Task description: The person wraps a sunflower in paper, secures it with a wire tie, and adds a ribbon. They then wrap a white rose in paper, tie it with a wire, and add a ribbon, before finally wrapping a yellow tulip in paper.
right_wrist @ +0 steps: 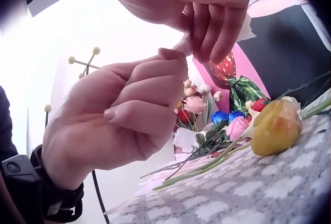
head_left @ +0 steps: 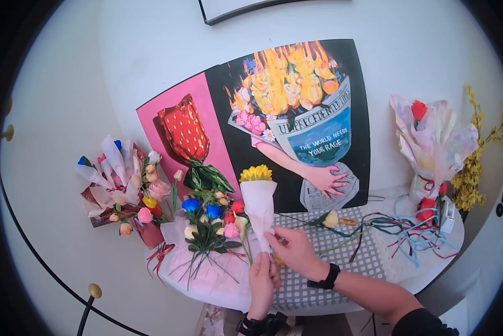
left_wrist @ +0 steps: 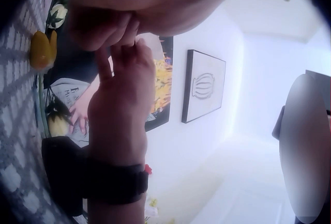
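Note:
A yellow flower (head_left: 256,173) stands upright in a cone of white wrapping paper (head_left: 259,204), only its petals showing above the rim. Low on the cone, my left hand (head_left: 262,279) grips the gathered bottom with curled fingers, hiding the stem. My right hand (head_left: 297,253) pinches the paper's right edge just above it. In the right wrist view the left hand (right_wrist: 132,110) has its fingers folded in, its thumb close to the right hand's fingertips. On the cloth beside the hands lies a yellow tulip (right_wrist: 276,128).
Blue, red and pink flowers (head_left: 212,218) lie on pink paper at the left, near a wrapped bouquet (head_left: 117,185). A cream rose (head_left: 331,219) and tangled ribbons (head_left: 397,227) lie rightward. Another wrapped bouquet (head_left: 431,140) stands at the right. Painted panels (head_left: 223,89) lean on the wall.

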Tool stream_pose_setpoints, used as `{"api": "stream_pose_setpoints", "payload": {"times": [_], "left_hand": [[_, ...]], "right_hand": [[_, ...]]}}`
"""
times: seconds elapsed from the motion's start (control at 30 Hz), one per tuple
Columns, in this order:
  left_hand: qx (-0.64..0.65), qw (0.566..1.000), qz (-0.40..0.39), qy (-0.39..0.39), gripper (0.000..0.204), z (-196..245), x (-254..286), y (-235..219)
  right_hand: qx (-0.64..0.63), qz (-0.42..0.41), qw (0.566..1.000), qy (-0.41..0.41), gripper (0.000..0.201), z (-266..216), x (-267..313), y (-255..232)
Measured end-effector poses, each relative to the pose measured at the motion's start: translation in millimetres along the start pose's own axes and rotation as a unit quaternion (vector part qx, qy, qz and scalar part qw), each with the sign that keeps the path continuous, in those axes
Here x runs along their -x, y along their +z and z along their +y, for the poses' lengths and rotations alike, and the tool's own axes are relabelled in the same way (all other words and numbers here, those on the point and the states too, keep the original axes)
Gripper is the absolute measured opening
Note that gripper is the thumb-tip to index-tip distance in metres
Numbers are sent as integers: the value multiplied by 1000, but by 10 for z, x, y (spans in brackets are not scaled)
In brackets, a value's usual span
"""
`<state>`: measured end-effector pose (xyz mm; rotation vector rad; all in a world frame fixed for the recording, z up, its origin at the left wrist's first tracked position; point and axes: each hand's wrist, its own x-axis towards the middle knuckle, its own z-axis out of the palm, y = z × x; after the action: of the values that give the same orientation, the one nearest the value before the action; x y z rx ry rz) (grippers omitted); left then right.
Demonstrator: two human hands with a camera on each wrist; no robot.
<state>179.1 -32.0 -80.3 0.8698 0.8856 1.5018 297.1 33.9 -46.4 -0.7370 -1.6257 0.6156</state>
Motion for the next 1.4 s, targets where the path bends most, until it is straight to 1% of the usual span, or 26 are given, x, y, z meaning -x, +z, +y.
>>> {"api": "stream_pose_setpoints", "payload": {"times": [0.07, 0.1, 0.13, 0.17, 0.2, 0.27, 0.43, 0.53, 0.6, 0.63, 0.67, 0.7, 0.77, 0.83, 0.9, 0.93, 1.0, 1.03, 1.07, 1.1, 1.17, 1.23, 1.3, 1.33, 1.37, 1.4], "left_hand": [[23, 1000, 2, 10, 28, 4, -6, -4], [47, 999, 1, 25, 28, 6, -11, -3], [47, 999, 1, 25, 28, 6, -12, -12], [68, 997, -16, 31, 29, 8, -13, -25], [89, 995, -32, 38, 29, 12, -19, -33], [105, 993, -33, 38, 29, 25, -6, -30], [158, 986, -47, 34, 30, 17, -18, -61], [189, 981, -47, 9, 33, 41, 8, -33], [257, 962, -62, -61, 33, 58, 18, -57], [256, 963, -62, -63, 33, 57, 11, -78], [287, 951, -81, -78, 33, 46, -1, -106], [317, 939, -100, -94, 33, 32, -11, -129], [315, 937, -104, -108, 33, 7, -27, -159], [313, 936, -108, -121, 34, -15, -18, -172], [294, 943, -89, -126, 34, -27, 0, -181], [292, 944, -89, -127, 34, -35, 4, -187], [270, 953, -79, -111, 32, -51, 10, -196], [269, 953, -80, -112, 32, -59, 14, -188], [212, 972, -58, -79, 32, -68, 27, -173], [153, 987, -35, -45, 32, -74, 41, -160], [137, 990, -20, -31, 31, -73, 67, -129], [120, 993, -7, -17, 30, -66, 87, -113], [145, 989, 8, -9, 31, -66, 109, -111], [144, 990, 7, -10, 31, -75, 111, -115], [175, 985, 12, 4, 31, -91, 113, -122], [206, 978, 16, 18, 32, -104, 118, -127]], "right_hand": [[-73, -30, 995, 64, 22, 54, -7, 5], [-73, -30, 995, 65, 22, 65, -4, 16], [-178, -33, 978, 108, 24, 72, -9, 29], [-281, -37, 947, 148, 26, 77, -20, 39], [-280, -37, 948, 147, 26, 90, -33, 35], [-298, -62, 937, 172, 29, 115, -36, 8], [-341, -73, 915, 202, 29, 53, -63, -28], [-370, -80, 896, 231, 27, 82, -78, -36], [-382, -85, 886, 250, 26, 95, -83, -39], [-410, -94, 867, 268, 23, 85, -93, -44], [-439, -102, 846, 285, 23, 74, -101, -54], [-439, -99, 846, 285, 23, 60, -111, -72], [-460, -126, 834, 276, 25, 37, -126, -103], [-456, -120, 839, 270, 24, 101, -142, -90], [-453, -114, 844, 264, 24, 136, -157, -81], [-441, -109, 853, 255, 24, 142, -158, -79], [-430, -102, 863, 247, 24, 150, -157, -73], [-393, -90, 884, 236, 23, 153, -154, -70], [-355, -78, 904, 224, 23, 158, -149, -65], [-356, -76, 904, 225, 23, 171, -140, -55], [-283, -50, 942, 173, 23, 201, -127, -39], [-297, -48, 935, 187, 22, 209, -111, -35], [-312, -46, 928, 201, 22, 200, -96, -36], [-343, -50, 913, 214, 22, 176, -98, -44], [-374, -54, 898, 226, 23, 162, -101, -47], [-374, -52, 898, 226, 23, 164, -100, -42]]}}
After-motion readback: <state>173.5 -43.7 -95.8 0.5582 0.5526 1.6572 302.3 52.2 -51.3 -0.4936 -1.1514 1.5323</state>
